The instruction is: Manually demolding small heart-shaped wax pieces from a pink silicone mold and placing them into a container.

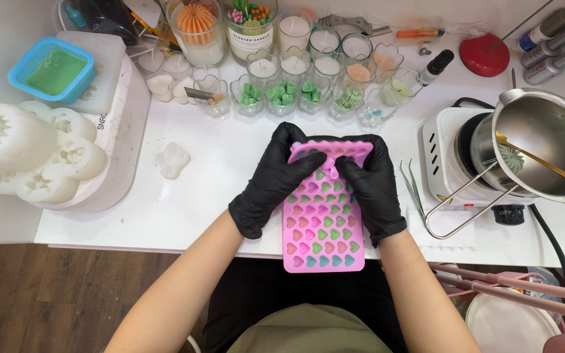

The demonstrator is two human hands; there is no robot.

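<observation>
A white worktop (165, 209) carries the items. At its right edge, a white hotplate (443, 157) bears a steel pouring pot (544, 140). At the front edge, a pink flexible silicone mould with heart-shaped cavities (324, 229) is gripped at its far end, which is curled over by the black-gloved left hand (273, 180) and right hand (374, 186), fingers closed on it. The mould is judged light, soft and best held by its edges. Glass candle jars (282, 91) crowd the rear edge.

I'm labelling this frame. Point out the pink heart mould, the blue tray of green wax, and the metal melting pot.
pink heart mould (324, 245), head view, lower cavities.
blue tray of green wax (18, 65), head view, left rim.
metal melting pot (544, 124), head view, inner wall.
</observation>
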